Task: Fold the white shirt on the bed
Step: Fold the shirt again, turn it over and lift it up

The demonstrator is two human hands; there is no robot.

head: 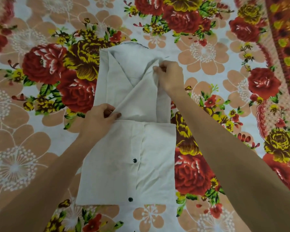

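Note:
The white shirt (127, 164) lies lengthwise in the middle of the bed, sides folded inward, with two dark buttons showing on its near half. A sleeve panel (137, 101) runs diagonally across its far half. My left hand (99, 119) pinches the lower end of that panel at the shirt's left side. My right hand (170, 76) pinches the panel's upper end near the right shoulder. The collar area (132, 47) lies beyond the hands.
The bed is covered by a floral sheet (40, 64) with red and yellow roses. A darker patterned border strip (285, 39) runs along the right side. Bare sheet surrounds the shirt on all sides.

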